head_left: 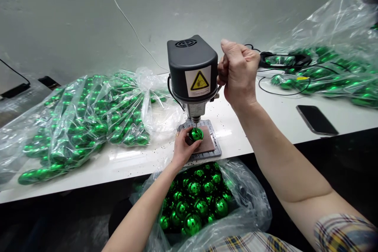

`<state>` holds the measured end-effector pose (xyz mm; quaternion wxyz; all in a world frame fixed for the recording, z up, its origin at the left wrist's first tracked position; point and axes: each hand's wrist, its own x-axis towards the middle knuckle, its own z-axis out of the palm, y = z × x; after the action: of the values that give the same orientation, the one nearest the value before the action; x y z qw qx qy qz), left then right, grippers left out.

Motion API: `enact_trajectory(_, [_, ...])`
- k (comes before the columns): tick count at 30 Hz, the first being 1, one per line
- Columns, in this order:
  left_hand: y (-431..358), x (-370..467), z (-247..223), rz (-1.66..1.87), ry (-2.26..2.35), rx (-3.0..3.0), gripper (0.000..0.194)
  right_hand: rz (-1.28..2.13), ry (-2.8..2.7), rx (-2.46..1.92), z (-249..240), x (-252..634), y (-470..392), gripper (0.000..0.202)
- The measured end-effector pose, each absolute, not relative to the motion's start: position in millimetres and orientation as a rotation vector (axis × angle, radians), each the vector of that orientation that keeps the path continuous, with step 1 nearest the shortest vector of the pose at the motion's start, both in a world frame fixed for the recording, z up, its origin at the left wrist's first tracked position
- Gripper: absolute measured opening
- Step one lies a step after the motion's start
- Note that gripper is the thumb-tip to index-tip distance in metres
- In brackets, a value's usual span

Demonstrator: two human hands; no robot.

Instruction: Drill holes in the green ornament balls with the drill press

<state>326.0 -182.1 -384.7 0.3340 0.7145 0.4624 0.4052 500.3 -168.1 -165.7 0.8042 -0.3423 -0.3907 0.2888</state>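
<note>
A small black bench drill press (192, 67) with a yellow warning label stands on the white table. Under its drill bit, a shiny green ball (196, 134) sits on a brown pad (206, 141) over the grey base plate (217, 150). My left hand (186, 145) grips the ball from the left and front, thumb and fingers curved around it. The bit reaches down to the ball's top; I cannot tell how deep it is. My right hand (239, 69) is raised at the drill press's right side, its fingers closed around the feed lever, which is mostly hidden by the hand.
Below the table edge, a plastic-lined container holds many green balls (193, 204). Clear bags of green balls (82, 122) lie at left, with another bag (333, 71) at right. A phone (316, 119), black cables (280, 93) and dark specks are on the white table (254, 134).
</note>
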Motion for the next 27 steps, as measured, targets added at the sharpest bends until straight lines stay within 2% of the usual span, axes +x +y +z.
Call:
enact_trajectory(17, [-185,342,-393,1.103,1.144,1.675,0.053,0.517,-0.926,-0.783,-171,501,-172,0.060])
enact_trajectory(23, [-180,337,-408,1.108,1.114,1.672,0.058,0.414,-0.967,-0.661,-185,500,-184,0.048])
enact_trajectory(27, [-177,335,-415,1.120,1.092,1.669,0.061,0.295,-0.998,-0.584,-201,496,-196,0.049])
